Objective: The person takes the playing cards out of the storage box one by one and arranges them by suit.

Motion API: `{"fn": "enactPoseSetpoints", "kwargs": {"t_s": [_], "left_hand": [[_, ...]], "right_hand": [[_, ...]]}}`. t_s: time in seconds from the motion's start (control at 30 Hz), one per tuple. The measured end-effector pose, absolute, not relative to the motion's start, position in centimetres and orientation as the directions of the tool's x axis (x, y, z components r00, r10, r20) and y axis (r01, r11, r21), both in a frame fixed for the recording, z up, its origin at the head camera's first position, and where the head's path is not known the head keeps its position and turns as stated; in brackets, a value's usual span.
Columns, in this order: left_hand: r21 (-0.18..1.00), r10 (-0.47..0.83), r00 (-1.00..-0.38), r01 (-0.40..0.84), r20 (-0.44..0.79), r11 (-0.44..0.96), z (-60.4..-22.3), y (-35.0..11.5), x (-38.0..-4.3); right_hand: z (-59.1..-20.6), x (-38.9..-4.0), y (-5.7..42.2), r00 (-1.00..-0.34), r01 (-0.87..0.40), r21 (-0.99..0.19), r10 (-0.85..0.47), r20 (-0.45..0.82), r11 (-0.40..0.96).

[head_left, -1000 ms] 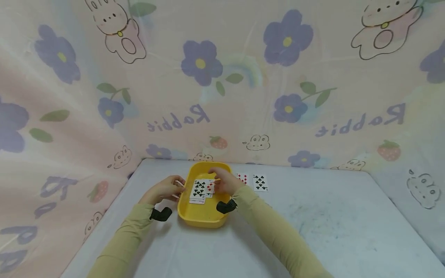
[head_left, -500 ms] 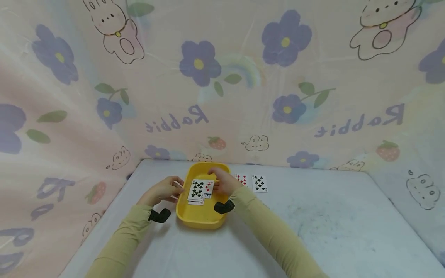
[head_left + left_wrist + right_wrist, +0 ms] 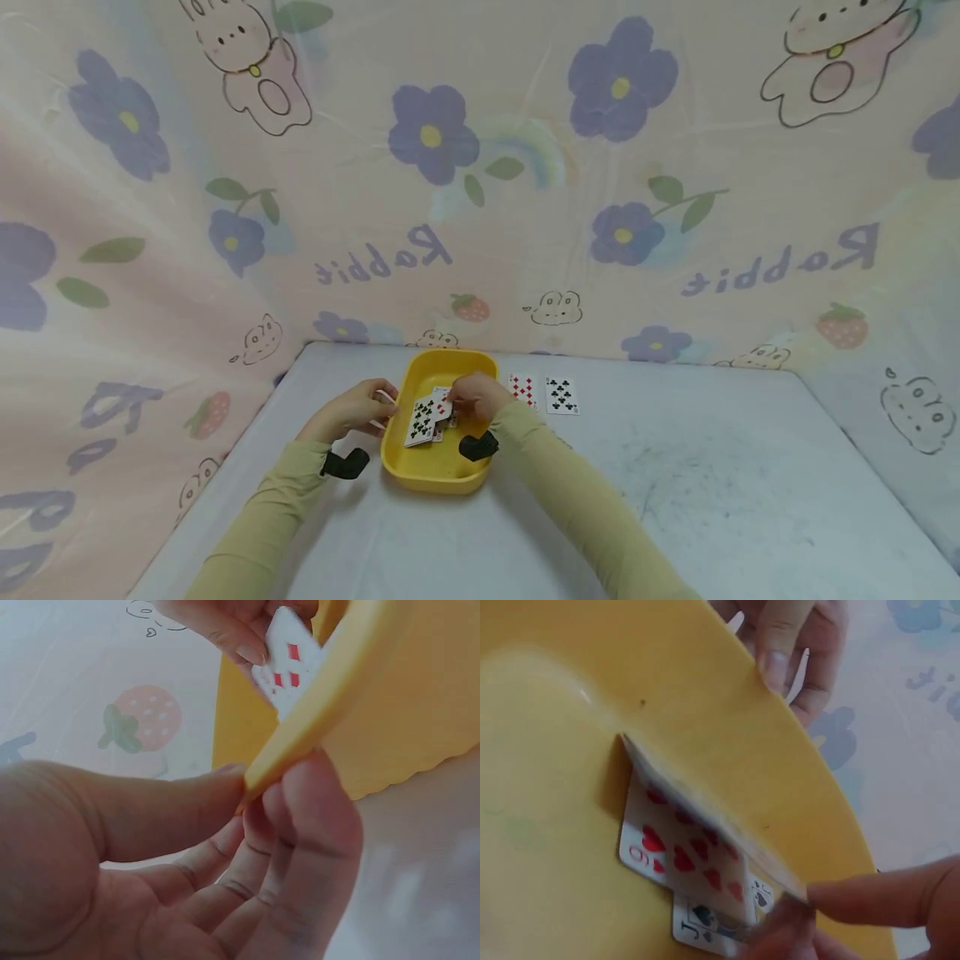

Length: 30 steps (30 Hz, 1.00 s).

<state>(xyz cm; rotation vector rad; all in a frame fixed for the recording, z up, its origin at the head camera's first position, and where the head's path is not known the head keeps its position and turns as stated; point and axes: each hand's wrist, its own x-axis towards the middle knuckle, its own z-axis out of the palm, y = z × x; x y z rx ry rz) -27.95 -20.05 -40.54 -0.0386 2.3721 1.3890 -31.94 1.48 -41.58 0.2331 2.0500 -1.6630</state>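
My left hand (image 3: 352, 412) pinches the left rim of a yellow plastic tray (image 3: 438, 482) between thumb and fingers; the left wrist view shows this grip closely. Over the tray, my right hand (image 3: 482, 395) pinches the corner of playing cards. A red diamonds card (image 3: 289, 664) shows at its fingertips, and a black clubs card (image 3: 422, 422) tilts up beside it. In the right wrist view the lifted cards appear nearly edge-on, so their number is hidden. Below them on the tray bottom lie a nine of hearts (image 3: 679, 851) and a jack of spades (image 3: 705, 922).
Just right of the tray, a red diamonds card (image 3: 523, 390) and a clubs card (image 3: 562, 396) lie face up on the white table (image 3: 720, 467). A patterned curtain (image 3: 510, 208) hangs behind the table and along its sides.
My right hand has shifted slightly left and down. The clubs and diamonds cards in the tray have turned and tilted up, uncovering more of the cards beneath. My left hand stays at the rim.
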Motion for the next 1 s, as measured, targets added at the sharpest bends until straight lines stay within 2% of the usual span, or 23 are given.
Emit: {"fn": "enactPoseSetpoints", "kwargs": {"t_s": [0.17, 0.37, 0.53, 0.67, 0.8, 1.0], "left_hand": [[0.845, 0.173, -0.927, -0.212, -0.334, 0.491, -40.6, -20.1, -28.0], [0.844, 0.176, -0.923, -0.219, -0.342, 0.49, -40.9, -20.3, -27.8], [0.846, 0.183, -0.924, -0.21, -0.336, 0.49, -41.0, -20.3, -27.9], [0.839, 0.18, -0.922, -0.213, -0.341, 0.501, -41.0, -20.3, -27.8], [0.841, 0.176, -0.924, -0.213, -0.338, 0.497, -40.9, -20.2, -27.9], [0.843, 0.167, -0.925, -0.222, -0.34, 0.49, -40.7, -20.0, -28.2]], "right_hand": [[-41.8, -31.8, 1.2, -0.903, 0.336, -0.902, -0.18, -0.391, 0.272], [-41.2, -30.9, 1.2, -0.951, 0.117, -0.908, -0.219, -0.22, 0.402], [-40.4, -30.7, 2.3, -0.961, 0.007, -0.876, -0.239, -0.14, 0.483], [-39.7, -30.9, 3.5, -0.954, -0.006, -0.876, -0.266, -0.139, 0.482], [-38.9, -31.3, 4.9, -0.95, 0.034, -0.904, -0.267, -0.162, 0.427], [-37.9, -31.9, 7.6, -0.948, 0.002, -0.93, -0.295, -0.119, 0.368]]}}
